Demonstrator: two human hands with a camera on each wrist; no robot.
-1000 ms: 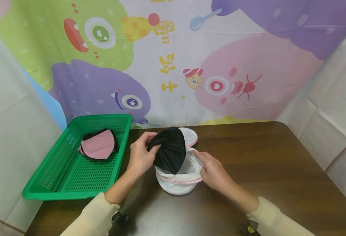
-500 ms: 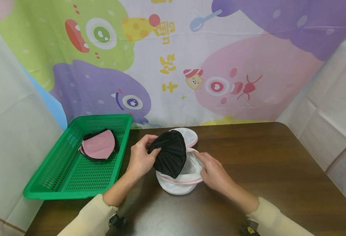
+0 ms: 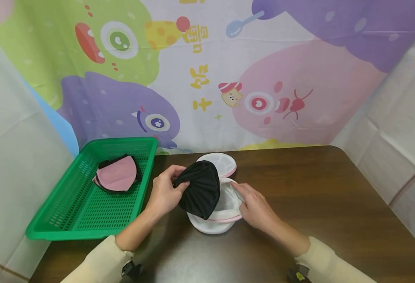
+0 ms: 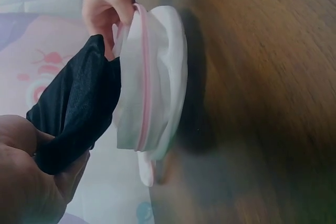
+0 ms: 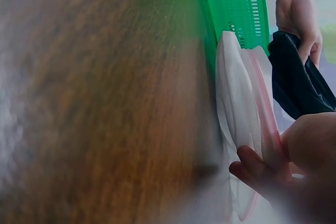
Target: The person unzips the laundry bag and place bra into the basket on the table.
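Note:
My left hand (image 3: 165, 189) pinches a black, cup-shaped folded bra (image 3: 200, 190) between thumb and fingers. It hangs tilted over the left part of a white laundry bag (image 3: 211, 226) with a pink zip, whose mouth gapes upward. The bag's round lid (image 3: 222, 164) is folded back behind it. With thumb and fingers my right hand (image 3: 258, 205) grips the bag's right rim. In the left wrist view, the bra (image 4: 79, 103) is beside the bag's mouth. The right wrist view has fingers curled against the bag's white wall (image 5: 233, 87). Part of the bag's inside is hidden by the bra.
At the left, a green perforated basket (image 3: 94, 220) holds a pink folded garment (image 3: 118, 175) with black cloth around it. The brown wooden table (image 3: 299, 188) reaches far to the right. A printed cartoon cloth (image 3: 207, 129) hangs behind.
My left hand has drawn the black bra slightly down and to the left, uncovering more of the lid. My right hand stays on the rim.

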